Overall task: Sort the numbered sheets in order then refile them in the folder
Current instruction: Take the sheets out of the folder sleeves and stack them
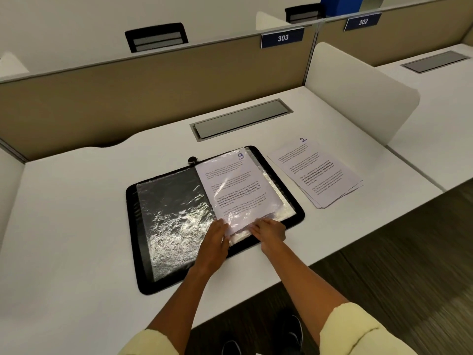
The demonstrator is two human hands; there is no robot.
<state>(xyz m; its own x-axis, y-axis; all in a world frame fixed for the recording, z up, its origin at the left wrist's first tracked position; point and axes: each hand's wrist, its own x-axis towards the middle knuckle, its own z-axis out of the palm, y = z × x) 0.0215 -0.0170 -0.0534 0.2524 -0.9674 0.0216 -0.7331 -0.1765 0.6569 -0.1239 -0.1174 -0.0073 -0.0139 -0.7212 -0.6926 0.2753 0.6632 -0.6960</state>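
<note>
A black zip folder (133, 201) lies open on the white desk, its clear plastic sleeves shining. On its right half lies a printed sheet marked 9 (238, 185), its top corner sticking out of a sleeve. My left hand (215, 234) rests on the sheet's lower left corner. My right hand (268, 230) pinches the sleeve and sheet at the lower right edge. To the right of the folder, a loose stack of printed sheets (317, 172) lies on the desk with the sheet marked 2 on top.
A grey cable hatch (240, 120) is set in the desk behind the folder. A beige partition with a sign 303 (282, 37) runs along the back. A white divider (358, 98) stands on the right. The desk's front edge drops to dark floor.
</note>
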